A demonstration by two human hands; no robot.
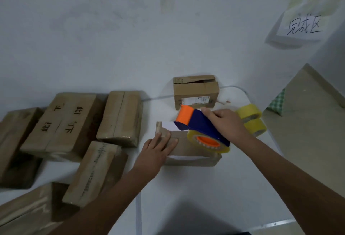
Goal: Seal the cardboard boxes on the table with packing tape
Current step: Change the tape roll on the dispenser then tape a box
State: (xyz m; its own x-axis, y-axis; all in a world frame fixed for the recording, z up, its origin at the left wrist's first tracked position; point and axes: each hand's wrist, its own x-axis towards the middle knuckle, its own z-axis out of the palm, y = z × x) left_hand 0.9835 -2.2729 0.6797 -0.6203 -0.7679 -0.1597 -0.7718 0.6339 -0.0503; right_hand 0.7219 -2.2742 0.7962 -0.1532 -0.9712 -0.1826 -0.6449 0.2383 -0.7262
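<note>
Head view: right hand (226, 122) gripping tape dispenser (202, 132) over box (188, 150) near table's (186, 197) right edge; left hand (155, 152) pressing flat on box's left end, seam running left-right.

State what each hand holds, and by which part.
Right hand grips the tape dispenser by its blue handle; left hand holds nothing, pressing flat on the box.

A white counter (115, 35) filled most of the view under soft, even light. A paper sign (303, 26) with handwritten characters lay taped near its far right edge. Beyond the right edge was a beige floor (308, 132), with a green checked cloth (278, 103) lying on it.
</note>
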